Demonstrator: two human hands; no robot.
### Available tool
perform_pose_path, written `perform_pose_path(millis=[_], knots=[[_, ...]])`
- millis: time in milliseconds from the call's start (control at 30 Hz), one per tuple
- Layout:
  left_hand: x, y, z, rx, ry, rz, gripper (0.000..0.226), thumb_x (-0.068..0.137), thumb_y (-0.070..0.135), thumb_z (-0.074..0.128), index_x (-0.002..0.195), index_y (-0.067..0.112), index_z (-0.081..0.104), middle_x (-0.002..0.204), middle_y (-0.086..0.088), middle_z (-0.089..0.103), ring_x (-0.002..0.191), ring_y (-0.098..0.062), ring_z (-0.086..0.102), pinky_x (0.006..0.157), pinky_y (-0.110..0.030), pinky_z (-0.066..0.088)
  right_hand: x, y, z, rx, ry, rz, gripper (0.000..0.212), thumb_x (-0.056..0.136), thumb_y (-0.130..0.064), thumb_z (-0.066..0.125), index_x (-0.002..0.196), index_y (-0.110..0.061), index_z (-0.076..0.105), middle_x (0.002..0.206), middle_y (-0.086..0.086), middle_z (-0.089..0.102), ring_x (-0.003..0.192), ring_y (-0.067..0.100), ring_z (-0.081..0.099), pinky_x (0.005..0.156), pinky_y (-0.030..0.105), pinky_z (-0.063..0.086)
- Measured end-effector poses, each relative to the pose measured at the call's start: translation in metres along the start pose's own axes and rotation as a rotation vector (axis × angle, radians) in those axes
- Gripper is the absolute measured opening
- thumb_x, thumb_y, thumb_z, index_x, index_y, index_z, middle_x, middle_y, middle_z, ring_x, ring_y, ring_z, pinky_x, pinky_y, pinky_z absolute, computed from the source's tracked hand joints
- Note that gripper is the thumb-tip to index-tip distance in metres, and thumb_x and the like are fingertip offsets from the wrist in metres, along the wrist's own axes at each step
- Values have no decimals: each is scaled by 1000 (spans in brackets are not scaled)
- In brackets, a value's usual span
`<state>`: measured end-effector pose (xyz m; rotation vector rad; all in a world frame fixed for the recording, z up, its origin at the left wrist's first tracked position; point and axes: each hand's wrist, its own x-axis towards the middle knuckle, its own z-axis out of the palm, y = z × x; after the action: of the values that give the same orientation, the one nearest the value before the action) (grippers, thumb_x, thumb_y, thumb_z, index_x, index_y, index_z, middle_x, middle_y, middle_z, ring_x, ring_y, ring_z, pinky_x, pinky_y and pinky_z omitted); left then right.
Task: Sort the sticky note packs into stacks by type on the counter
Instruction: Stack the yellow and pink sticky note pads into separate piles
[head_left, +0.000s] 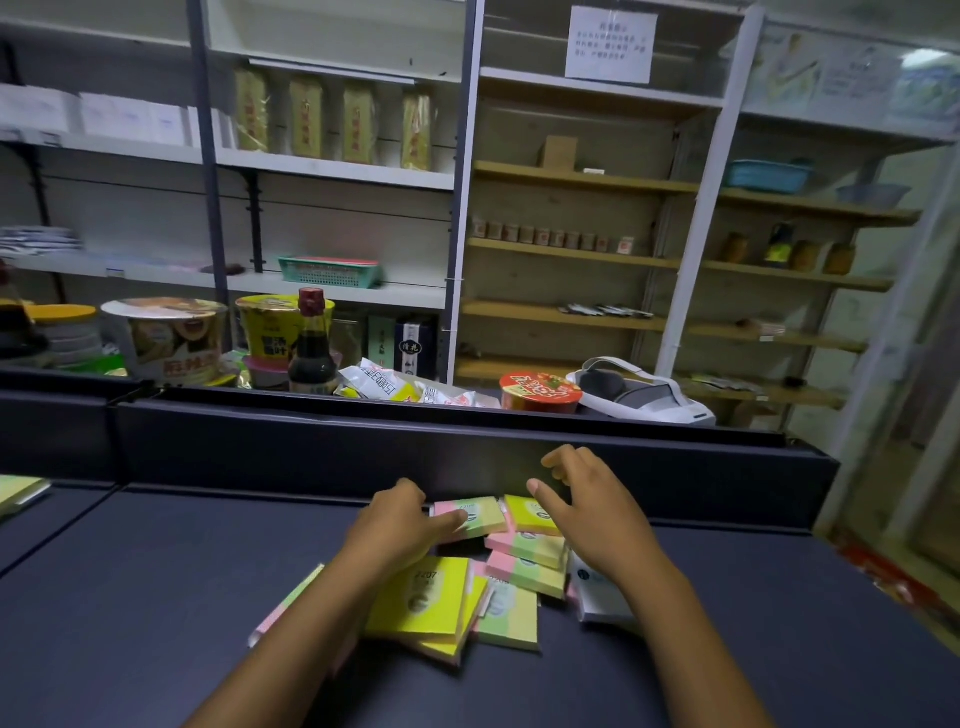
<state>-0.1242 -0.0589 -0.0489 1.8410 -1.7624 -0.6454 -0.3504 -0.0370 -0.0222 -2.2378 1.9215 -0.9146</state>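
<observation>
While our left hand (402, 522) reaches forward, its fingers (451, 521) lie nearly straight and close together on a pink-and-green pack (475, 515), pressing its near edge rather than pinching it. That pack lies flat at the far edge of the worktop (156, 597), just before the dark raised ledge (415, 447), with its long axis running left to right. Our right hand (592, 512) hovers above a yellow pack (527, 514) beside it, fingers loosely curled and spread, gripping nothing we can see.

Nearer to us the packs lie in a loose heap: two more pink-and-green packs (527, 564) overlap and point toward the right, a large yellow pack (418, 603) sits tilted on another yellow one, and a white pack (597, 597) lies partly under our right wrist. A striped pack (285, 605) sticks out from beneath our left forearm.

Bare worktop spreads wide to the left and right of the heap. Beyond the ledge stand a soy sauce bottle (311, 343) and noodle cups (171, 338).
</observation>
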Motion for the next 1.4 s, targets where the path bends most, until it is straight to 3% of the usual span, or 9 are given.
perform_pose_path(millis=[133, 300, 400, 567, 767, 967, 1067, 1200, 1400], knots=[[0, -2, -2, -3, -28, 3, 55, 71, 64, 72, 99, 18, 62, 89, 2, 71, 79, -15, 69, 79, -37, 57, -2, -3, 0, 24, 16, -3, 33, 97, -48, 53, 122, -27, 51, 119, -11, 53, 110, 10, 53, 93, 36, 50], [3, -6, -1, -228, -47, -10, 26, 80, 37, 78, 87, 12, 76, 72, 0, 75, 59, -8, 67, 64, -26, 52, -1, -5, 0, 50, 35, 4, 30, 97, -46, 54, 121, -28, 51, 120, -11, 53, 111, 9, 53, 93, 36, 50], [1, -6, -4, -368, -60, -5, 21, 84, 30, 75, 83, 9, 77, 78, -6, 76, 62, -11, 62, 62, -26, 49, -2, -1, -1, 69, 36, 17, 28, 97, -46, 54, 120, -29, 52, 120, -11, 54, 109, 8, 54, 92, 34, 51], [-7, 1, -14, -712, -110, -22, 14, 88, 13, 71, 94, 1, 73, 85, -14, 76, 72, -18, 72, 60, -21, 56, -4, 6, -2, 107, 54, 36, 23, 97, -42, 55, 116, -30, 53, 114, -13, 54, 104, 5, 54, 87, 27, 49], [-19, 11, -21, -1028, 32, 139, 7, 90, 3, 65, 94, 6, 70, 91, -17, 75, 78, -26, 71, 73, -29, 61, -3, 15, -2, 59, 37, 84, 17, 97, -39, 55, 108, -26, 59, 107, -11, 58, 103, 10, 55, 89, 33, 50], [-25, 12, -24, -1070, 75, 236, 12, 92, 7, 63, 101, 10, 70, 91, -10, 77, 82, -24, 74, 75, -28, 60, -6, 15, 5, -212, -150, 159, 41, 96, -56, 47, 121, -24, 55, 120, -4, 62, 115, 18, 49, 94, 36, 39], [-25, 12, -25, -1084, 76, 242, 11, 92, 7, 63, 100, 11, 70, 92, -10, 77, 84, -25, 74, 76, -29, 59, -9, 9, 4, -225, -209, 209, 52, 97, -59, 42, 131, -21, 51, 128, 4, 59, 121, 24, 48, 99, 36, 38], [-24, 12, -25, -1109, 80, 230, 11, 92, 7, 63, 100, 9, 69, 93, -11, 76, 84, -25, 74, 73, -26, 60, -9, 9, 3, -165, -203, 250, 58, 94, -64, 46, 137, -24, 49, 129, 6, 58, 122, 26, 47, 102, 36, 36], [-24, 10, -25, -1121, 95, 228, 10, 92, 8, 63, 101, 10, 69, 94, -9, 76, 86, -25, 74, 74, -26, 59, -4, 6, 6, -80, -105, 221, 58, 83, -64, 64, 130, -32, 49, 114, -10, 64, 114, 13, 52, 101, 34, 28]])
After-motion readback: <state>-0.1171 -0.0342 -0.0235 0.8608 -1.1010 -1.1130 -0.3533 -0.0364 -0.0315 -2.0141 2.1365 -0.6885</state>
